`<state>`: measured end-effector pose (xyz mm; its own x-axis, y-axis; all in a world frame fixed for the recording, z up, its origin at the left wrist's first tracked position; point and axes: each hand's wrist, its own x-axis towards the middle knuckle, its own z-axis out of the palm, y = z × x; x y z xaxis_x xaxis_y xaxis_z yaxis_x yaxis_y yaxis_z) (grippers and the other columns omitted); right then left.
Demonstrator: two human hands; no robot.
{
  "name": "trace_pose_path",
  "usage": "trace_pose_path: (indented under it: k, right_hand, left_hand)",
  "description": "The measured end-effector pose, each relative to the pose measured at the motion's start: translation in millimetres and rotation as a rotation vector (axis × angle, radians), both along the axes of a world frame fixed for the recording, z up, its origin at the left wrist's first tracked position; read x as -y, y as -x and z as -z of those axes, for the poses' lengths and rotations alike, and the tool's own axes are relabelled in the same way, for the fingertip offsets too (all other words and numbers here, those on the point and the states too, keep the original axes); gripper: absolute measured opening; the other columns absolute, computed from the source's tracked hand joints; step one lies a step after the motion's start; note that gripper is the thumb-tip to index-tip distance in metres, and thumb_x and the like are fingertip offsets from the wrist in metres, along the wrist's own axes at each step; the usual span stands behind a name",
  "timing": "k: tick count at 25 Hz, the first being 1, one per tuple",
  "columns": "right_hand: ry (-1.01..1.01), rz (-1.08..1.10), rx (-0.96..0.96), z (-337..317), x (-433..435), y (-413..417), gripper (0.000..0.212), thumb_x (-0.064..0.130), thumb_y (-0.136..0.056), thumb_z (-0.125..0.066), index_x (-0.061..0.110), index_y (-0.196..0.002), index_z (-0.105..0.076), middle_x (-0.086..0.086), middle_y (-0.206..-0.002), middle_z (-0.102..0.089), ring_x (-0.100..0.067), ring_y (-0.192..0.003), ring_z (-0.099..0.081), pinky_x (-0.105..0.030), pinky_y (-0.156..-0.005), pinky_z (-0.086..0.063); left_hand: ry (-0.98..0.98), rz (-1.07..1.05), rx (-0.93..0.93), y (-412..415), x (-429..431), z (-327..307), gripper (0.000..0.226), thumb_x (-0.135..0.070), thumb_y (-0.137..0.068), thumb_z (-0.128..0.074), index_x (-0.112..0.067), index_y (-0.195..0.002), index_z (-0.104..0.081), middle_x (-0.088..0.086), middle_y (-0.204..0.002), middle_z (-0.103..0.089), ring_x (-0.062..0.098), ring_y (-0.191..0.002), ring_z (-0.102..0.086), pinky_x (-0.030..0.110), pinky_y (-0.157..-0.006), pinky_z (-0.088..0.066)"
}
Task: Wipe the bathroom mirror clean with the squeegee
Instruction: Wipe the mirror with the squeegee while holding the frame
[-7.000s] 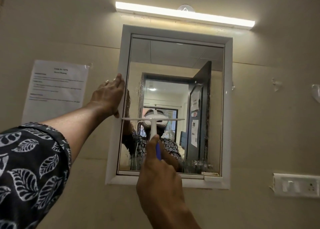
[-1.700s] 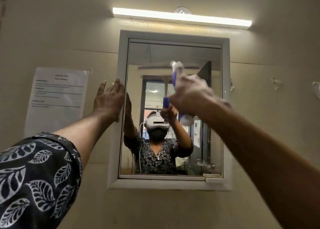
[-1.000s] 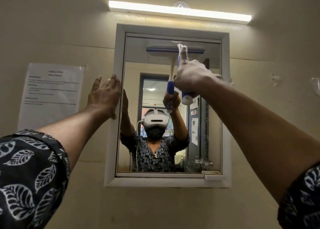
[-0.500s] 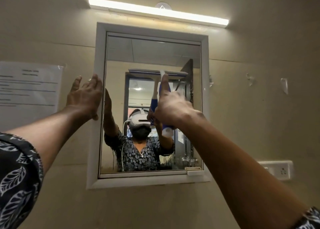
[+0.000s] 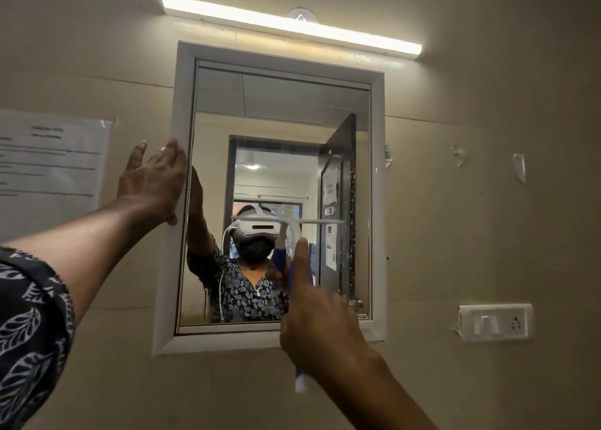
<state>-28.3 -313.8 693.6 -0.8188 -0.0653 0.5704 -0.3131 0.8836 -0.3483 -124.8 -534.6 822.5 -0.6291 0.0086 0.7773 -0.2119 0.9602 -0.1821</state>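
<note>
Your right hand (image 5: 320,325) curls round the squeegee (image 5: 292,224) by its blue-and-white plastic handle, index finger laid straight along it. The thin blade sits at 12 o'clock from those fingers. Its long axis runs 9 to 3 across the smooth mirror (image 5: 279,104), at mid-height, so the pull is likely toward 6. Your left hand (image 5: 151,182), fingers straight and together, rests on the white frame (image 5: 172,267) at 9 o'clock.
</note>
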Motion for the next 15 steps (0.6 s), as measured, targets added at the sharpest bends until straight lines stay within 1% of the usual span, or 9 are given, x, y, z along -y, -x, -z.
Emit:
trace_pose_path:
  k: [3,5,7,10,11,12,13,14,15]
  right_hand:
    - [-0.018,0.036,0.165,29,0,-4,0.114,0.010,-0.086,-0.052,0.042,-0.121,0.051,-0.006,-0.086,-0.060,-0.015,-0.063,-0.048,-0.031,-0.064,-0.044]
    - [-0.047,0.046,0.223,35,-1,-8,0.111,0.012,-0.086,-0.050,0.041,-0.122,0.050,-0.006,-0.085,-0.055,-0.013,-0.060,-0.044,-0.032,-0.068,-0.043]
    - [-0.048,0.023,0.215,30,-4,-13,0.107,0.014,-0.084,-0.052,0.041,-0.131,0.040,-0.006,-0.090,-0.055,-0.017,-0.069,-0.049,-0.032,-0.071,-0.044]
    - [-0.005,-0.023,0.170,-6,-12,-25,0.084,0.017,-0.082,-0.056,0.040,-0.139,0.001,0.003,-0.095,-0.051,-0.018,-0.088,-0.056,-0.032,-0.076,-0.053]
    - [0.007,-0.036,0.151,-24,-14,-27,0.074,0.019,-0.084,-0.055,0.040,-0.137,-0.008,0.006,-0.091,-0.048,-0.016,-0.085,-0.058,-0.027,-0.068,-0.056]
    - [0.018,-0.037,0.108,-45,-18,-27,0.068,0.022,-0.087,-0.055,0.040,-0.136,-0.012,0.005,-0.086,-0.046,-0.013,-0.076,-0.058,-0.019,-0.054,-0.054]
    - [0.020,-0.019,0.035,-68,-22,-25,0.065,0.024,-0.088,-0.054,0.039,-0.138,-0.014,0.003,-0.082,-0.044,-0.011,-0.067,-0.056,-0.013,-0.039,-0.046]
    - [0.010,0.011,-0.063,-92,-27,-21,0.066,0.024,-0.089,-0.055,0.037,-0.140,-0.015,0.001,-0.079,-0.043,-0.011,-0.061,-0.054,-0.011,-0.031,-0.038]
    - [-0.005,0.035,-0.170,-117,-33,-18,0.066,0.022,-0.088,-0.055,0.032,-0.140,-0.017,0.000,-0.077,-0.042,-0.011,-0.059,-0.052,-0.013,-0.030,-0.038]
  left_hand:
    - [0.009,-0.011,0.004,0,0,0,0.124,-0.029,-0.063,-0.083,-0.006,-0.151,0.002,0.012,-0.160,0.003,0.023,-0.148,-0.010,0.042,-0.119,0.003]
    - [0.013,-0.017,0.006,0,0,0,0.124,-0.030,-0.064,-0.082,-0.006,-0.151,0.003,0.012,-0.160,0.004,0.023,-0.148,-0.009,0.042,-0.119,0.004]
    - [0.014,-0.020,0.005,0,-1,0,0.124,-0.029,-0.064,-0.083,-0.006,-0.150,0.004,0.012,-0.159,0.004,0.024,-0.148,-0.008,0.042,-0.119,0.004]
    - [0.007,-0.017,0.004,-1,-2,0,0.125,-0.028,-0.063,-0.083,-0.006,-0.151,0.003,0.013,-0.159,0.004,0.026,-0.148,-0.009,0.042,-0.119,0.004]
    - [0.003,-0.014,0.004,0,-1,0,0.125,-0.028,-0.063,-0.084,-0.006,-0.151,0.003,0.013,-0.159,0.004,0.026,-0.148,-0.009,0.042,-0.119,0.004]
    - [0.002,-0.011,0.001,0,-1,-1,0.125,-0.027,-0.063,-0.084,-0.006,-0.151,0.003,0.013,-0.159,0.003,0.026,-0.148,-0.009,0.042,-0.119,0.004]
    - [0.004,-0.010,-0.001,1,-1,-1,0.125,-0.027,-0.063,-0.084,-0.005,-0.150,0.003,0.012,-0.159,0.003,0.026,-0.148,-0.009,0.042,-0.119,0.003]
    - [0.007,-0.010,-0.003,2,0,-1,0.125,-0.027,-0.063,-0.083,-0.005,-0.150,0.003,0.012,-0.159,0.003,0.026,-0.147,-0.010,0.042,-0.119,0.003]
    - [0.010,-0.011,-0.004,2,0,-1,0.124,-0.027,-0.063,-0.083,-0.006,-0.150,0.003,0.012,-0.159,0.003,0.025,-0.147,-0.010,0.042,-0.119,0.003]
